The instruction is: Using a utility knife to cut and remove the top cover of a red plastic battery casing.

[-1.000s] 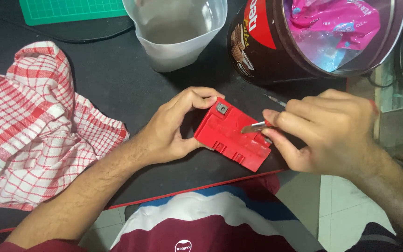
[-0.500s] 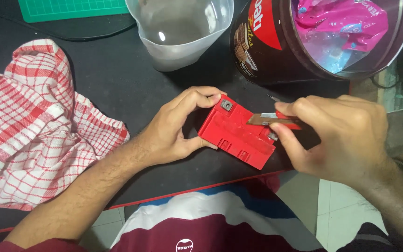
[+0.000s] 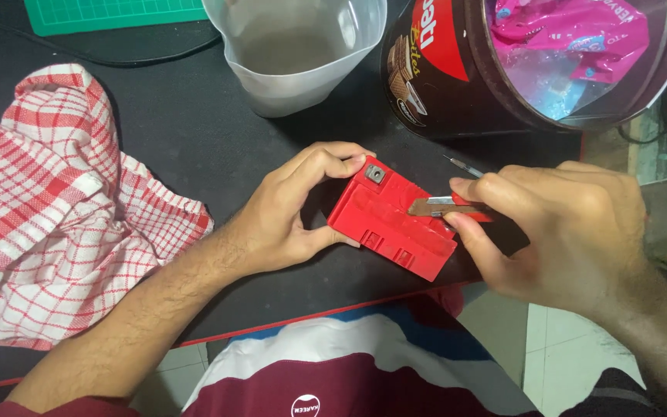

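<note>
Little displaced since half a second ago: same grip on both sides, blade tip drawn slightly further left along the top face of the block.

Left hand [image 3: 291, 212]: closed around the left end of the red rectangular block [image 3: 387, 224], thumb underneath at the near edge, fingers curled over the far edge beside a small grey metal terminal [image 3: 375, 174]. Block tilted, resting on the black mat [image 3: 164, 131] near its front edge.

Right hand [image 3: 557, 232]: closed in a pinch on a small cutter blade [image 3: 434, 206] with a red handle part showing between the fingers; blade lying flat against the top of the block, pointing left. Thin metal pin-like tool [image 3: 463, 165] lying on the mat just behind the right fingers; contact with the hand not determinable.

Surroundings: red-and-white checked cloth [image 3: 48, 216] crumpled on the left of the mat, well apart from the block. Translucent plastic container [image 3: 303, 54] at top centre. Dark round tin [image 3: 457, 69] with red label just beside it on the right, pink wrapper [image 3: 580, 35] inside. Green cutting mat [image 3: 110, 11] at the top left edge. Maroon, white and blue shirt [image 3: 333, 363] at the bottom of the view.
</note>
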